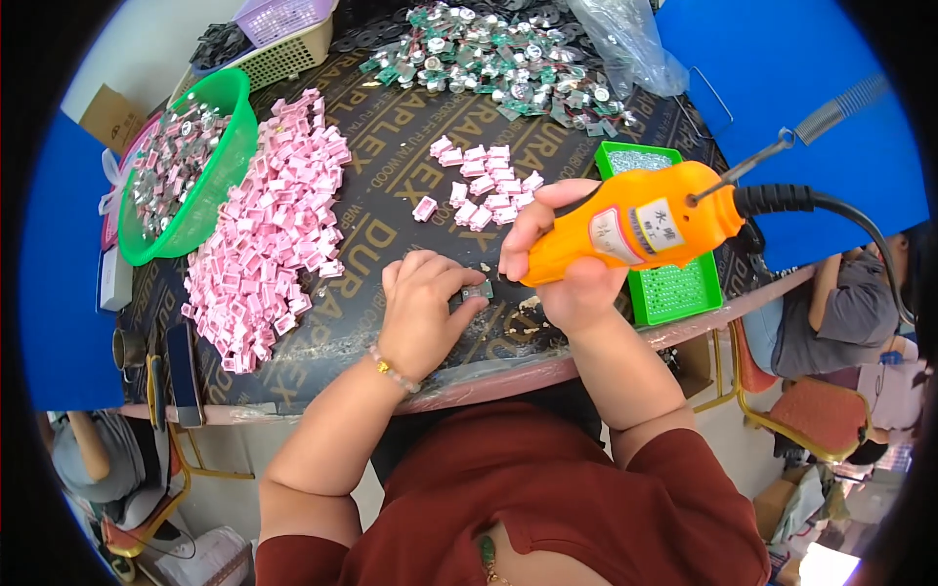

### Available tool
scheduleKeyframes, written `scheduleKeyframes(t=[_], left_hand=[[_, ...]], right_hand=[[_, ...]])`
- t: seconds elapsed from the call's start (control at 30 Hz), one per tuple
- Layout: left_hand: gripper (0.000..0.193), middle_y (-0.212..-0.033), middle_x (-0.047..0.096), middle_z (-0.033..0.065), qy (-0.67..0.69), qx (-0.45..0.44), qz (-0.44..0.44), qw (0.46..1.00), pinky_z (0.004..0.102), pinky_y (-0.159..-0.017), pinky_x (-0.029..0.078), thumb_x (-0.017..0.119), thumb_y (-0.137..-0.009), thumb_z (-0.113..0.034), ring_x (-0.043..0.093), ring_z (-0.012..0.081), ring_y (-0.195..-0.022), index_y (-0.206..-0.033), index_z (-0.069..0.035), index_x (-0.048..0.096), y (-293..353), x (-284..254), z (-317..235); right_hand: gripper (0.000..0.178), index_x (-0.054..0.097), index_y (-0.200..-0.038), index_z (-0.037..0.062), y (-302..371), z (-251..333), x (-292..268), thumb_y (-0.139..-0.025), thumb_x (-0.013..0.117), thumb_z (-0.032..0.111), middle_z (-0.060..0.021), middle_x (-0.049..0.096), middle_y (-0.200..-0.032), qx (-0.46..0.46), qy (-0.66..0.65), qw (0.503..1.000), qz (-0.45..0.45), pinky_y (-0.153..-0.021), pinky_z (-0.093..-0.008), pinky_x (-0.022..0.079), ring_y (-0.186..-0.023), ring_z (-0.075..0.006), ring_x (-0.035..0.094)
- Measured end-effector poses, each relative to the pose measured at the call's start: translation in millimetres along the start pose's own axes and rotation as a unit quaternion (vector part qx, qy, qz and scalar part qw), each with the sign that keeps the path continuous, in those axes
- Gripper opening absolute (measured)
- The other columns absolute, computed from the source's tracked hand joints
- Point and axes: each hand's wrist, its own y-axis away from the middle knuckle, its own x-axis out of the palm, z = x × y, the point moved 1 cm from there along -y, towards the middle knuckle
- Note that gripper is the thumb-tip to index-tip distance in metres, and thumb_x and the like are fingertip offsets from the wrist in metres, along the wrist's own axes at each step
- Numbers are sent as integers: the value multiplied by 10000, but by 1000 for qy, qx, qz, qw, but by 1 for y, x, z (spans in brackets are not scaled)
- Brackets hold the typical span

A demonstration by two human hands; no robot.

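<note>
My right hand (572, 293) is wrapped round an orange electric screwdriver (635, 220), which tilts toward the left. A coiled spring (840, 109) is hooked to its rear end, and a black cord runs off from there. Its tip is hidden behind my fingers. On the dark table my left hand (425, 303) pinches a small green and grey part (477, 291) between thumb and fingers; the part is too small to make out fully. Just beyond both hands lies a loose group of small pink plastic housings (484, 186).
Left, a large heap of pink housings (269, 234) lies beside a green basket (239, 127) of assembled pieces. Green circuit parts (498, 63) are piled at the back. A green tray (674, 293) of small metal bits stands right. A phone (183, 376) lies near the front-left edge. Other people sit at both sides.
</note>
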Motion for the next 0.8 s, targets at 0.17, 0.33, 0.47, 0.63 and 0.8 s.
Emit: scheduleKeyframes(t=[0.17,0.33,0.47,0.63,0.8], left_hand=[[207,-835,605,-10,5,6,-8,1000,381,-852,318,740,-684,-163,518,198,-933,-881,-127,689,-1,3,1],[230,-857,595,0,-9,19,-4,1000,366,-858,322,744,-692,-167,511,205,-931,-908,-114,686,-2,4,2],[228,-868,584,2,-10,18,-1,1000,371,-859,320,743,-692,-164,506,210,-938,-907,-115,684,-2,3,2],[239,-880,578,2,-10,18,3,1000,375,-859,320,745,-689,-159,504,212,-942,-913,-113,676,-1,4,2],[214,-870,582,6,-10,26,-6,1000,390,-852,338,734,-689,-157,508,220,-960,-891,-124,673,-3,4,-1]], right_hand=[[685,439,-1162,21,-3,3,-4,-780,661,546,-145,578,-791,-5,23,1000,-4,-530,-316,508,-584,-185,574],[694,446,-1157,28,-4,3,-6,-770,660,563,-144,579,-793,9,32,999,-8,-538,-329,510,-582,-187,576],[598,446,-1188,-8,-3,-1,-5,-805,713,365,-125,592,-847,-8,-56,998,21,-595,-252,472,-649,-143,570],[586,443,-1190,-6,-2,-1,-5,-812,707,355,-123,589,-860,7,-56,998,25,-602,-254,473,-662,-141,566],[577,453,-1135,14,-3,-1,-1,-794,703,407,-132,585,-836,41,-21,999,28,-582,-274,485,-640,-158,568]])
